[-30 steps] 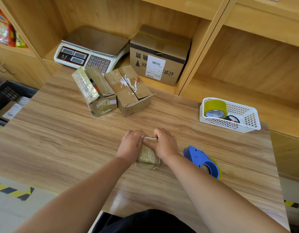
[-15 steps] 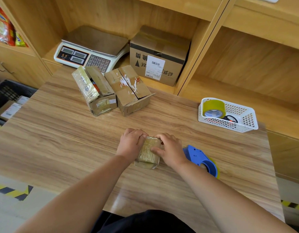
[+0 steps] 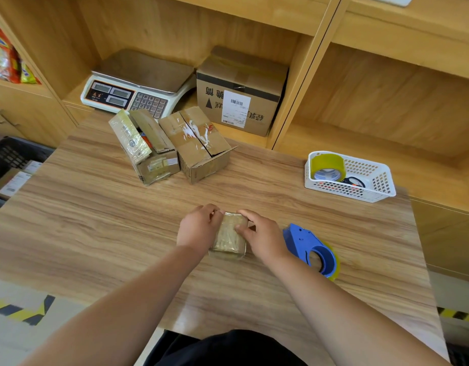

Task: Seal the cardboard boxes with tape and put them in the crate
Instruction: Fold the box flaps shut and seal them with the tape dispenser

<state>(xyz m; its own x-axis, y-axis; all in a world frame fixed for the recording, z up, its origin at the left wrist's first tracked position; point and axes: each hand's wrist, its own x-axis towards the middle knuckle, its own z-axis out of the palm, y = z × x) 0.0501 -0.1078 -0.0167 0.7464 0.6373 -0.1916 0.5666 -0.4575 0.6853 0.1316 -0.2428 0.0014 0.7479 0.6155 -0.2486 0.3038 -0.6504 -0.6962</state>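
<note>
On the table [image 3: 96, 220], your left hand [image 3: 199, 225] and right hand [image 3: 262, 233] each grip the taped small box [image 3: 229, 237]. The far boxes [image 3: 199, 143] look unsealed, and none of these is in the crate [image 3: 14, 157] yet.

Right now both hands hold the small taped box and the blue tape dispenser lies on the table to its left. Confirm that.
Not quite. The blue tape dispenser lies on the table to the right of the small taped box, as the head view shows. The left hand and the right hand hold the box.
</note>
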